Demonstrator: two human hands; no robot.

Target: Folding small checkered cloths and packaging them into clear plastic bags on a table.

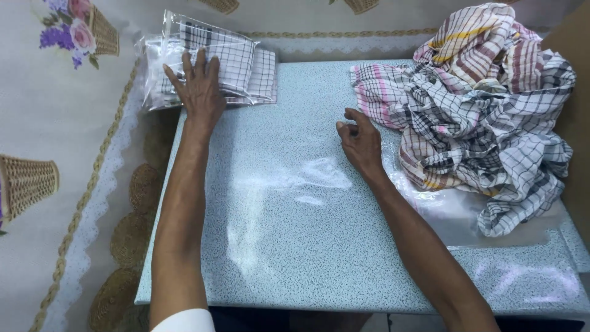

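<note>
My left hand (200, 89) lies flat, fingers spread, on a stack of folded checked cloths in clear plastic bags (236, 64) at the far left of the speckled blue table (289, 246). My right hand (359, 140) rests on the table top with its fingers curled, holding nothing, right beside the edge of a loose heap of checked and striped cloths (479, 117). The heap fills the far right of the table.
Clear plastic bags (455, 209) lie under the heap at the right. A flowered cloth with lace trim and basket prints (55, 154) covers the surface to the left and behind. A brown cardboard wall (578, 123) stands at the right edge.
</note>
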